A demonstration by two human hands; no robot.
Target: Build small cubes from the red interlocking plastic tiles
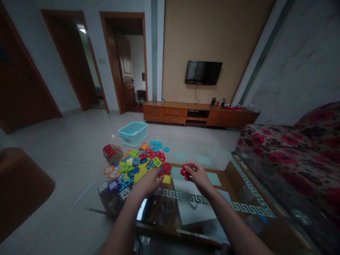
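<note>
- Right there in the right hand, the fingers curl closed round a red plastic clump: the grip has firm hold of it, up above the surface.
- That clump of interlocking pieces is stubby, its longer side lying roughly across the view and its toothed end poking out left, toward the other hand.
- Over to the left hand: it's low at the near edge of the pile, fingers spread and reaching forward. They're right at a red cluster and a yellow piece, but whether that grip has hold of anything, I can't tell.
- Under both hands, a glass-topped surface with a patterned border, and on it a big heap of colourful puzzle pieces, mixed red, yellow, green, blue, orange and white.
- Beyond the heap, a teal plastic bin sits on the tiled floor, its insides too dark and angled to make out.
- Blue pieces lie just past the heap, and a crumpled brown-and-red bag sits beside it.
- On the right, a red-flowered sofa runs alongside the surface; far back, a wooden cabinet stands under a wall TV.
</note>
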